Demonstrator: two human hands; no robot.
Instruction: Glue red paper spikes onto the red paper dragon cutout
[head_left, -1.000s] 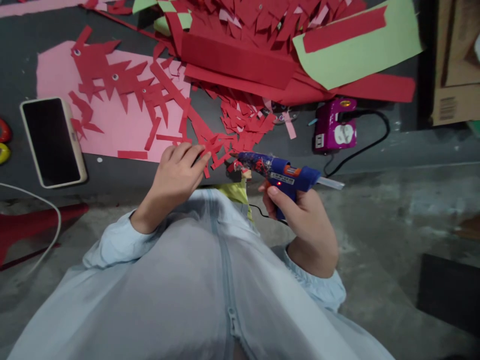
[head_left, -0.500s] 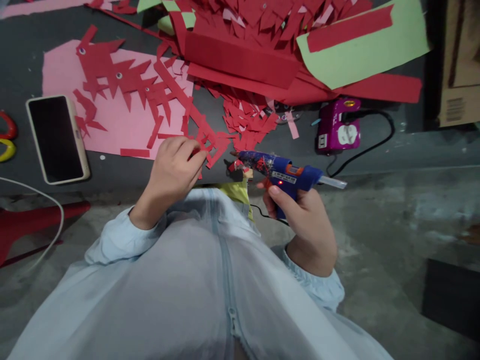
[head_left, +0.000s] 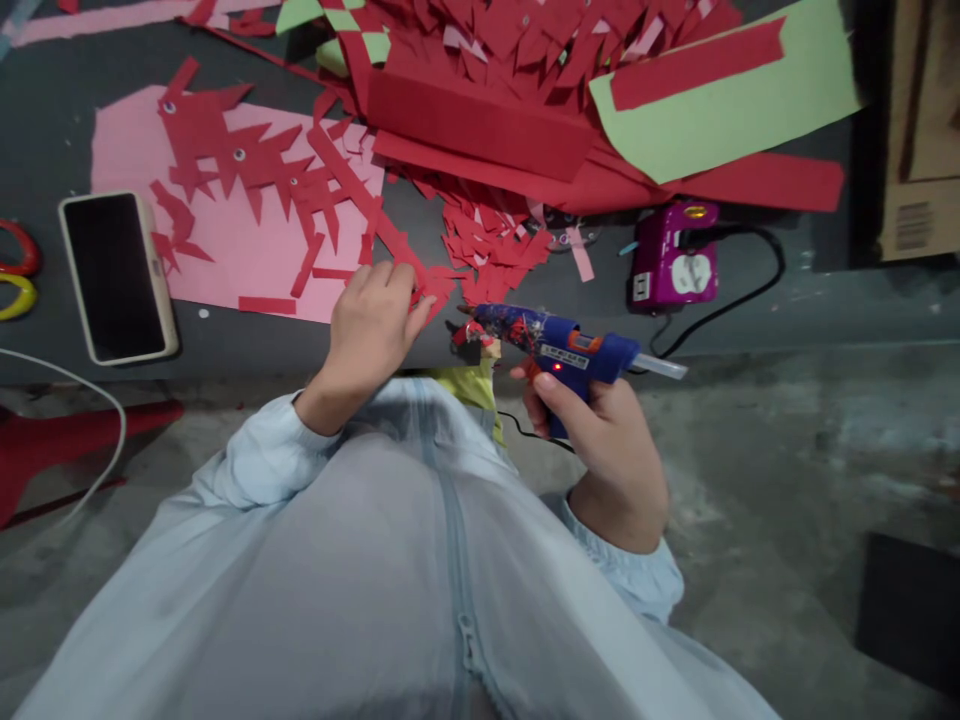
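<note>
Head view: the right hand [head_left: 611, 440] holds the blue glue gun [head_left: 566, 345] at the edge of the desk [head_left: 840, 300]; the left hand [head_left: 373, 320] bends over red paper pieces [head_left: 441, 292], but I cannot tell if it grips any. Beyond, red scraps [head_left: 495, 250] lie loose, seemingly not glued yet; on the pink sheet [head_left: 225, 255], three red shapes [head_left: 259, 175] already have eyes [head_left: 240, 155].

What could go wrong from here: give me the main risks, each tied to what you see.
1. Burn: the glue gun in the right hand shows a red light, so its tip may be hot; the left hand is close enough to brush it.
2. Stray glue: the tip is beside loose red scraps; a drip could stick them together.
3. Fall: the phone lies near the table's front edge and might get knocked off.
</note>
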